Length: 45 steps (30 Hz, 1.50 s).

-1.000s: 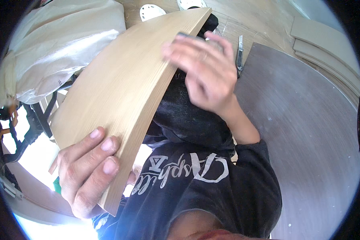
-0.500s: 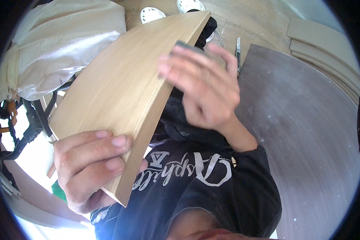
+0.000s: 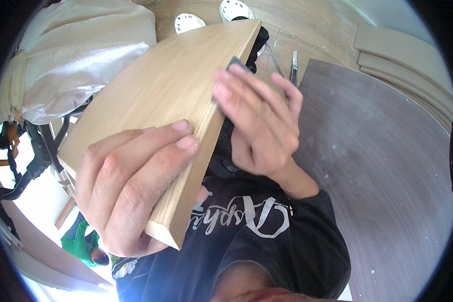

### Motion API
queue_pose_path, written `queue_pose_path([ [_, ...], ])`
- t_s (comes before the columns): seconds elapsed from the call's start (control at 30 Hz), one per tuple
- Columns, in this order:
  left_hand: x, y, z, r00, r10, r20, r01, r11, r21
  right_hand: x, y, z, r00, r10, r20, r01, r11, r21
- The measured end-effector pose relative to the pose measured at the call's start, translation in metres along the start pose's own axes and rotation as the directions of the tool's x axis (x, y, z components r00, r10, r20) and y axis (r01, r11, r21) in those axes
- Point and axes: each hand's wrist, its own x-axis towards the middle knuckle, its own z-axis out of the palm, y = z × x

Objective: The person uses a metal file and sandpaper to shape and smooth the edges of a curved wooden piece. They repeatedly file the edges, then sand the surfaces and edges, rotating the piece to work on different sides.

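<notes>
A light wooden board (image 3: 161, 80) with a grooved edge lies slanted in front of me, tilted so one long edge faces right. My left hand (image 3: 136, 186) is closed around its near end, fingers over the top face and the thumb tip showing past the right edge. Under the fingers of my right hand (image 3: 259, 121) is a dark grey piece of sandpaper (image 3: 235, 62), pressed against the board's right edge about midway along. Most of the sandpaper is hidden by the fingers, which are slightly blurred.
To the right lies a large dark grey-brown panel (image 3: 377, 166) with a curved edge. Curved boards (image 3: 402, 60) are stacked behind it. A utility knife (image 3: 294, 68) rests by its far corner. A plastic-wrapped bundle (image 3: 85, 55) is at far left. A person in green (image 3: 83, 244) appears lower left.
My left hand has shifted up and right on the board, whose near end has swung right. My right hand has moved slightly down along the edge with the sandpaper. The person in green shows more.
</notes>
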Motion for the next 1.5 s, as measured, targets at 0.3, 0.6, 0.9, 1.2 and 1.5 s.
queue_pose_path([
  [0.3,-0.008,-0.003,0.005,0.971,0.1,-0.215,-0.124,0.988,-0.097,0.033,-0.004,-0.035,0.991,-0.028,0.133,0.012,0.993,0.119],
  [0.6,-0.013,0.003,0.008,0.948,0.055,-0.313,-0.127,0.969,-0.213,0.046,-0.003,-0.053,0.978,-0.086,0.192,0.069,0.993,0.092],
  [0.9,-0.019,-0.003,0.013,0.902,0.15,-0.405,-0.245,0.95,-0.194,0.046,-0.013,-0.059,0.954,-0.007,0.298,-0.036,0.99,0.14],
  [1.2,-0.019,-0.004,0.02,0.871,0.169,-0.46,-0.276,0.945,-0.174,0.054,-0.028,-0.065,0.953,-0.016,0.302,-0.032,0.988,0.153],
  [1.5,-0.019,-0.004,0.018,0.88,0.186,-0.438,-0.29,0.939,-0.184,0.06,-0.048,-0.078,0.941,0.019,0.338,-0.043,0.997,0.064],
])
